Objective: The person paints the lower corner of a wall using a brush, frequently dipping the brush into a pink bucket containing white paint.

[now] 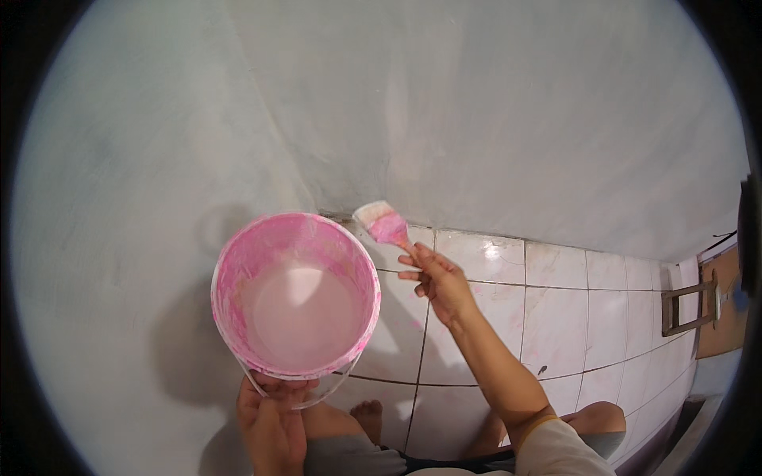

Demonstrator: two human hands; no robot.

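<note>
My right hand [441,279] grips a paintbrush [389,228] by its handle. The brush has pale bristles pointing up and to the left, and its body is smeared with pink paint. Its bristles are held apart from the wall, just right of the bucket. With my left hand [274,408] I hold a pink-stained bucket [230,337] near its lower edge, fingers curled at the rim and beside the wire handle [337,390]. Thin whitish-pink paint [302,313] lies inside the bucket. Pink smears coat the inner walls and rim.
Grey-white walls [476,119] meet in a corner beyond the bucket. White floor tiles [556,317] with dark grout run to the right, marked by pink spots. A small wooden stool [686,305] stands by the wall at far right. My bent legs [349,452] are close below.
</note>
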